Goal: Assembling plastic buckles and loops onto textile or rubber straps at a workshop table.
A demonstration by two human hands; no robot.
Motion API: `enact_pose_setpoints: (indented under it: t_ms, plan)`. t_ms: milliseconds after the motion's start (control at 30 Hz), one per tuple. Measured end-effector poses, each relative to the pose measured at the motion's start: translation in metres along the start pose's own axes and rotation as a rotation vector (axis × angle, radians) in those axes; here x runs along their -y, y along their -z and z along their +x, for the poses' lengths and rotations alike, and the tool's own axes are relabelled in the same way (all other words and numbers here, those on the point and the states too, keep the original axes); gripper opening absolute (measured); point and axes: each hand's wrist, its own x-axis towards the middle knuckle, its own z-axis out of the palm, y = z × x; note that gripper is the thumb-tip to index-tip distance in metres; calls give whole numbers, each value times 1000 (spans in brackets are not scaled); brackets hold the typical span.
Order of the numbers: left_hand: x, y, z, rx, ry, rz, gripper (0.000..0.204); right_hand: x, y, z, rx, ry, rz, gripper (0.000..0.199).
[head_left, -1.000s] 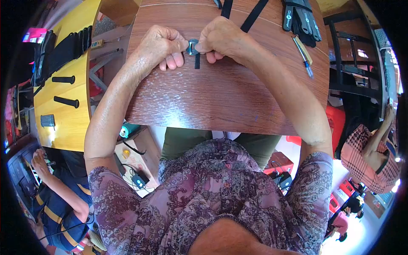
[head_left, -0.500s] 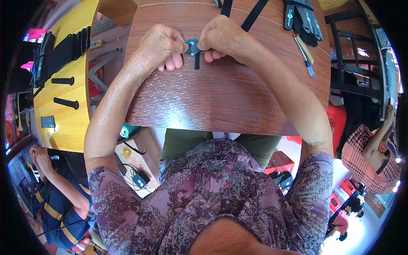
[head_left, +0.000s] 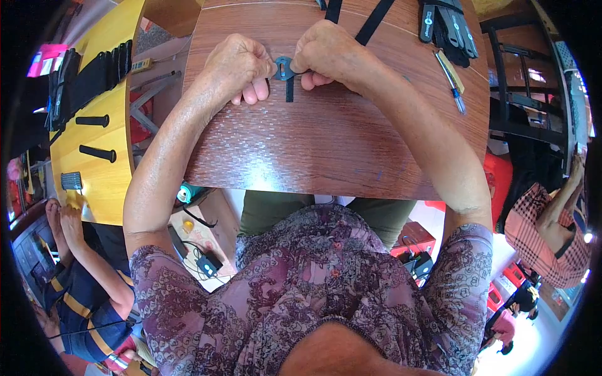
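Observation:
Between my two hands, near the far side of the brown wood table, is a small dark blue-grey buckle-like piece (head_left: pixel 282 67) with a slot in it. My left hand (head_left: pixel 241 66) pinches its left edge, its other fingers curled. On its right edge my right hand (head_left: pixel 326 55) is closed in a similar pinch. A short black strap end (head_left: pixel 290 91) hangs toward me from below the piece. Whether that strap runs through the slot cannot be made out. Beyond my right hand lies a long black strap (head_left: pixel 375 22), with another strap (head_left: pixel 333 11) beside it.
A bundle of black straps with grey ends (head_left: pixel 448 28) lies far right, near a blue-tipped pen-like tool (head_left: pixel 456 94). On the yellow table (head_left: pixel 103 194) at left are black straps (head_left: pixel 106 72), two dark rolled pieces and a grey block. Co-workers sit on both sides.
The buckle-like piece has tilted slightly, and my right hand has shifted a little up and left. At left, a co-worker's hands have moved apart somewhat.

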Motion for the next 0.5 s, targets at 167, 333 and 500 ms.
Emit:
enact_pose_setpoints:
  t_ms: [167,333,500]
  plan:
    - [-1,1,1,16,10,-3,15,-2,-2,3,-26,-39,23,19]
    - [-2,1,1,14,15,-19,15,-4,-4,5,-42,-35,-1,19]
    - [-2,2,2,30,9,-23,15,-1,-2,3,-34,-39,6,19]
